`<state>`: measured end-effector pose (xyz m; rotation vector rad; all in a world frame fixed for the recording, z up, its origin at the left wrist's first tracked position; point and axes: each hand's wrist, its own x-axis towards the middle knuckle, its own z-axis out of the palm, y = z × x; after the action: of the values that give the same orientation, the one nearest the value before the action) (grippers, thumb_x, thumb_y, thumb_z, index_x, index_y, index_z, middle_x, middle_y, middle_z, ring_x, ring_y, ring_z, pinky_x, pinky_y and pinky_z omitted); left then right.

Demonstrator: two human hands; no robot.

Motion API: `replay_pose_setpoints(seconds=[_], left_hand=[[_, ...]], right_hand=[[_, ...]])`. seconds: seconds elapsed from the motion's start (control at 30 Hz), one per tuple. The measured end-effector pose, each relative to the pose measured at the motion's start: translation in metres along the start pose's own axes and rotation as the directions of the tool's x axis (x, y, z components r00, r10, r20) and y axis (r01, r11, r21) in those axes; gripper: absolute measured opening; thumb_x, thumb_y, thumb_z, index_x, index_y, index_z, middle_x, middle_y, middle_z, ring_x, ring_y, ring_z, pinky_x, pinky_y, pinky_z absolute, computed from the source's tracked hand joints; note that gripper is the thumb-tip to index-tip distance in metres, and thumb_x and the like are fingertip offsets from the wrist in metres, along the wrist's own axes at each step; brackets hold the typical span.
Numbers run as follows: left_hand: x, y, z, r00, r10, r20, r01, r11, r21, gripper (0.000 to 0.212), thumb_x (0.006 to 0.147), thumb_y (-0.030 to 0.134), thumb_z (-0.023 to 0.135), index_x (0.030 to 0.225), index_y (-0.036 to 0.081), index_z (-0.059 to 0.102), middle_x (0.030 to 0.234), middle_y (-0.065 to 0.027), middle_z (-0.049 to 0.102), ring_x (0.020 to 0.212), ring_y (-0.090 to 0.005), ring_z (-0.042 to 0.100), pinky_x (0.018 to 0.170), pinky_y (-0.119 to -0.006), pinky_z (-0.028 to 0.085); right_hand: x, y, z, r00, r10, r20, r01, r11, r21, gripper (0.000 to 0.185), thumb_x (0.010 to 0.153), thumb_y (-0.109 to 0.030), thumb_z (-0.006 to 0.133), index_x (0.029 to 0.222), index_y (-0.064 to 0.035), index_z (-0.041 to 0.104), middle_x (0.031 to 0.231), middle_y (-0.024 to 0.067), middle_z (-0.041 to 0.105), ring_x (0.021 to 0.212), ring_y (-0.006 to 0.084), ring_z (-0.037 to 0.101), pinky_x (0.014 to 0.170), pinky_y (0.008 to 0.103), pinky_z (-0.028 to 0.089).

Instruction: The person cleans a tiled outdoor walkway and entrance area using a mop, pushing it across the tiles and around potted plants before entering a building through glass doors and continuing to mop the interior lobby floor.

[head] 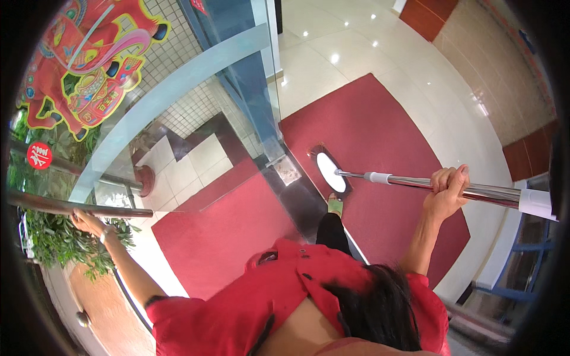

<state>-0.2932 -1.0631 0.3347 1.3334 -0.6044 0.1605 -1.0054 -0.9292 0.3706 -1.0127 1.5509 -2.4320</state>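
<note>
My right hand is wrapped around a shiny telescopic metal pole with white plastic collars. At the pole's far end, an oval floor-sweeper head, white on top with dark bristles around its edge, rests on the dark red mat inside the doorway. To the left, my left hand grips a long brown bar handle on the glass door; the fingers are partly hidden behind the bar. One green shoe shows close to the sweeper head.
A black stone threshold separates the inner mat from a brighter red carpet outside. Blue-framed glass rises beside it. Colourful decals cover the door's upper part. Green plants stand behind the handle; glossy tiles surround the mat.
</note>
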Motion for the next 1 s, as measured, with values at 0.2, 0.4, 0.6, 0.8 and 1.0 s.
replay_pose_setpoints(seconds=[0.2,0.4,0.6,0.8,1.0], left_hand=[[0.103,-0.092,0.007,0.943,-0.313,-0.116,0.334,0.88,0.339,0.053,0.081,0.038,0.057,0.116,-0.002,0.053,0.096,-0.0155,0.061,0.077,-0.0232,0.056,0.067,-0.037,0.046],[0.129,-0.075,-0.041,0.992,-0.054,-0.111,0.122,0.558,0.821,0.058,0.084,0.051,0.051,0.124,0.009,0.053,0.122,-0.014,0.057,0.107,-0.0326,0.057,0.09,-0.04,0.046],[0.102,-0.051,-0.045,0.996,-0.084,-0.044,0.085,0.578,0.812,0.061,0.08,0.056,0.058,0.121,0.01,0.056,0.12,-0.0099,0.059,0.104,-0.0282,0.059,0.088,-0.038,0.047],[0.112,-0.063,-0.067,0.999,0.007,-0.036,0.028,0.494,0.869,0.067,0.078,0.06,0.059,0.118,0.005,0.059,0.111,-0.0111,0.064,0.094,-0.0279,0.062,0.083,-0.037,0.049],[0.114,-0.057,-0.075,0.974,-0.175,-0.142,0.223,0.658,0.72,0.057,0.082,0.05,0.06,0.116,0.004,0.06,0.107,-0.0129,0.065,0.088,-0.0253,0.064,0.07,-0.033,0.053]], right_hand=[[0.059,0.042,-0.01,0.998,0.004,-0.059,-0.008,0.997,-0.071,0.043,0.096,-0.023,0.05,0.059,-0.0118,0.031,0.046,-0.0036,0.026,0.039,0.0051,0.023,0.037,0.0232,0.021],[0.106,0.067,-0.024,0.994,0.064,-0.091,-0.074,0.991,-0.114,0.043,0.095,-0.026,0.052,0.059,-0.0115,0.032,0.045,-0.0038,0.026,0.039,0.005,0.024,0.038,0.0231,0.02],[0.115,0.073,-0.034,0.985,0.036,-0.169,-0.072,0.975,-0.211,0.042,0.093,-0.025,0.055,0.059,-0.0113,0.035,0.046,-0.0043,0.027,0.04,0.0043,0.023,0.038,0.0234,0.017],[0.123,0.079,-0.054,0.965,0.005,-0.263,-0.08,0.958,-0.275,0.042,0.092,-0.024,0.057,0.057,-0.0114,0.037,0.047,-0.0052,0.029,0.041,0.0041,0.022,0.039,0.0232,0.017],[0.126,0.082,-0.063,0.955,0.009,-0.295,-0.106,0.944,-0.314,0.043,0.092,-0.023,0.057,0.057,-0.012,0.036,0.046,-0.0041,0.03,0.04,0.0046,0.024,0.039,0.0232,0.018]])
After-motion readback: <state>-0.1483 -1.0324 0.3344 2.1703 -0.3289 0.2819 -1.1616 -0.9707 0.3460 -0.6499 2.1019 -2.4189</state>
